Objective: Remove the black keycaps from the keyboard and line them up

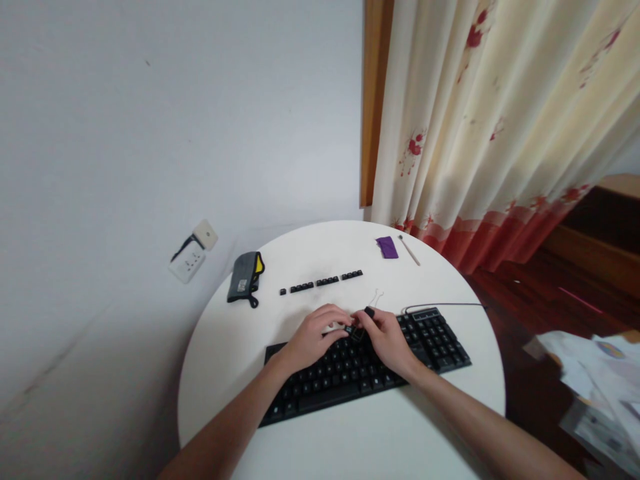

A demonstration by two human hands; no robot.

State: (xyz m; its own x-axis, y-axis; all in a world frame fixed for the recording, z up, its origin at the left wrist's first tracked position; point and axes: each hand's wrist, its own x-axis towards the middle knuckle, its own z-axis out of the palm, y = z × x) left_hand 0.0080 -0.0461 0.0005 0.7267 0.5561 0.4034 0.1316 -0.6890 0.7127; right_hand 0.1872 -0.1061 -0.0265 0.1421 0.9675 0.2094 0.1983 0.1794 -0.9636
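Note:
A black keyboard (pixel 330 390) lies at a slant on the round white table, beneath both hands. My right hand (pixel 386 337) is closed over its upper middle, gripping a keycap puller (pixel 369 311) with a dark body; two thin wire prongs stick out toward the far side. My left hand (pixel 320 335) rests over the upper left keys, thumb and forefinger drawn together beside the right fingertips. Whatever small thing they pinch is too small to make out. Beyond the hands, several loose black keycaps (pixel 327 281) stand in a line of short groups, with one single keycap (pixel 283 291) at the left end.
A grey pouch (pixel 243 277) with a yellow patch sits at the table's left edge. Toward the back right lie a purple cloth (pixel 387 247) and a slim brush (pixel 410 251). The keyboard cable (pixel 445 305) runs off the right edge. A wall and curtain border the table.

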